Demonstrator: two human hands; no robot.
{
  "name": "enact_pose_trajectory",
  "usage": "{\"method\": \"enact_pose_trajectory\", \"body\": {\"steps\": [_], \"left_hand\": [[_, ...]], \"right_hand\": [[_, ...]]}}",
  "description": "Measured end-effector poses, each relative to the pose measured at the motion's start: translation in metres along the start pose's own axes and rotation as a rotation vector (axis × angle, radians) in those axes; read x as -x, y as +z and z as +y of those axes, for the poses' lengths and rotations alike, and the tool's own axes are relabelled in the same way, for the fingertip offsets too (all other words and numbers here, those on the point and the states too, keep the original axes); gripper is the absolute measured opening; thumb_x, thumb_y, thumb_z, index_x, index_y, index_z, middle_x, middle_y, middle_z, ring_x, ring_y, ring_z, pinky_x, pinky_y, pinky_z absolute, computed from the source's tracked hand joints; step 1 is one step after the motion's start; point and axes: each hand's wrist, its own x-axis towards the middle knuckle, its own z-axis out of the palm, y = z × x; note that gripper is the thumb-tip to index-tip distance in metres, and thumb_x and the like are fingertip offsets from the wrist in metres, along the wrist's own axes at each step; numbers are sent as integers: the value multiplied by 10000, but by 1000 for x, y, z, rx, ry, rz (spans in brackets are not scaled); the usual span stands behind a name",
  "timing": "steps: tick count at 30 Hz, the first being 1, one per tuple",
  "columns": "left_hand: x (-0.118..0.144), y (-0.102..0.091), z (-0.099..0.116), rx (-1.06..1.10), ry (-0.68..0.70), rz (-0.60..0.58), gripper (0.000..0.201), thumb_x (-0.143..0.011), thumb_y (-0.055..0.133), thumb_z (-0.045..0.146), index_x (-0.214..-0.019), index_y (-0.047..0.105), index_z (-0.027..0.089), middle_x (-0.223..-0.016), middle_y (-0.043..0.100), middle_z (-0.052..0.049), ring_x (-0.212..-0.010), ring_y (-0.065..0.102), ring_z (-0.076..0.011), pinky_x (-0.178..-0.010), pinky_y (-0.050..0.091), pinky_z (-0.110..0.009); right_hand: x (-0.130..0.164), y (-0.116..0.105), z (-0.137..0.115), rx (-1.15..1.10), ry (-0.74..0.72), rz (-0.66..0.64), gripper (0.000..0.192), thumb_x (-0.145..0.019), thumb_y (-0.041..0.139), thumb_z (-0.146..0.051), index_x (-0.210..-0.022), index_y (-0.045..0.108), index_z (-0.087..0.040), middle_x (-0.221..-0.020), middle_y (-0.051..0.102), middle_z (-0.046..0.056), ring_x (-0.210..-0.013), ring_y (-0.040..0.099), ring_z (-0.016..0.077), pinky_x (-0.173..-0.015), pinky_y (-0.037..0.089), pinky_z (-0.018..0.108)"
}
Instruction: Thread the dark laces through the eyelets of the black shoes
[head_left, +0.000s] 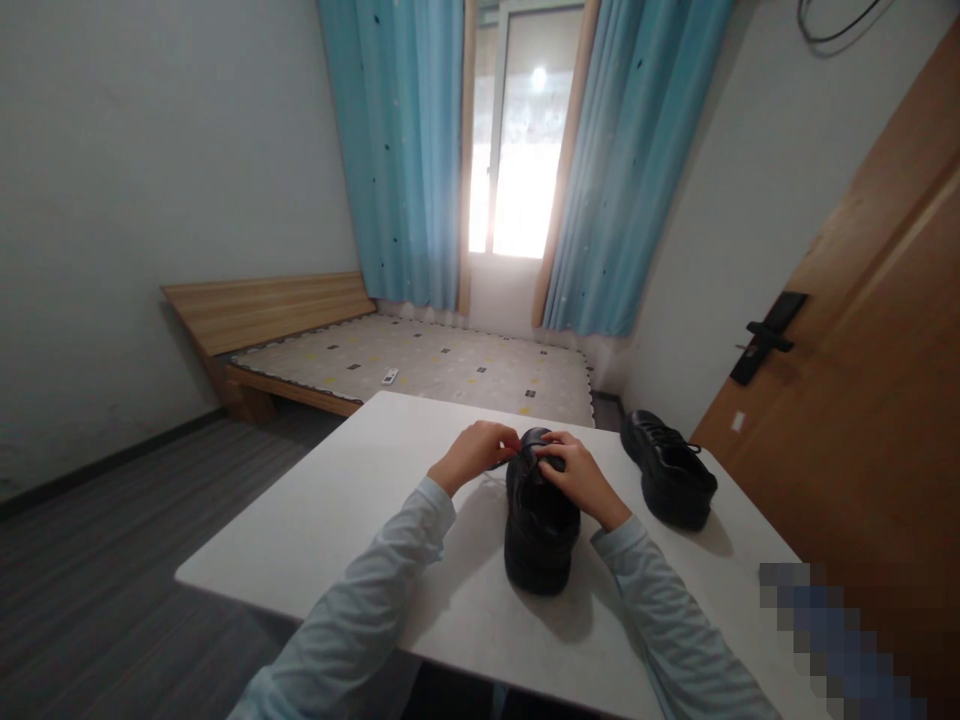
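Left hand [486, 452] and right hand [568, 470] on the shoe [538, 535], fingers bent near its lacing; can't tell if either pinches anything. Shoe upright on the counter [322, 540], heel toward you, other shoe [670, 475] apart. Likely light, smooth; sole stiff, upper softer. Steady it by the heel.
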Motion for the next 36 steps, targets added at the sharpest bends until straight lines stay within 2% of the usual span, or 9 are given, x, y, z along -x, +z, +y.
{"method": "enact_pose_trajectory", "body": {"steps": [8, 15, 26, 31, 36], "left_hand": [[2, 3, 3, 11, -3, 15, 116, -732, 628, 199, -802, 720, 213, -765, 664, -26, -678, 598, -137, -655, 444, -213], [4, 10, 2, 304, -95, 24, 166, -721, 630, 177, -874, 680, 216, -764, 704, 3, -729, 648, -140, -658, 476, -204], [5, 12, 1, 375, -76, -5, 179, -725, 602, 147, -887, 659, 197, -805, 707, -8, -769, 657, -134, -708, 503, -210], [5, 11, -6, 222, 9, 28, 276, -687, 546, 34, -888, 658, 186, -816, 675, -9, -741, 616, -113, -682, 477, -189], [6, 9, -18, 20, 18, 180, 275, -693, 516, 11, -867, 660, 167, -804, 617, -18, -660, 560, -93, -658, 452, -199]], "right_hand": [[-1, 6, 3, 38, 1, 11, 203, -689, 606, -142, -830, 735, -211, -1058, 607, 93, -1029, 545, 242, -949, 390, 418], [-2, 8, 0, 52, 27, 37, 163, -718, 606, -170, -805, 739, -211, -1067, 613, 103, -1020, 550, 247, -927, 405, 418], [-2, 11, -7, 32, 125, 87, 80, -692, 626, -153, -672, 696, -188, -1005, 629, 102, -949, 580, 236, -887, 421, 395], [-1, 9, -7, 18, 111, 120, 90, -698, 608, -146, -641, 664, -186, -989, 626, 98, -949, 572, 230, -895, 411, 395], [0, -3, -6, -6, 85, 152, 87, -705, 598, -167, -631, 643, -170, -977, 626, 110, -950, 572, 232, -903, 403, 398]]}}
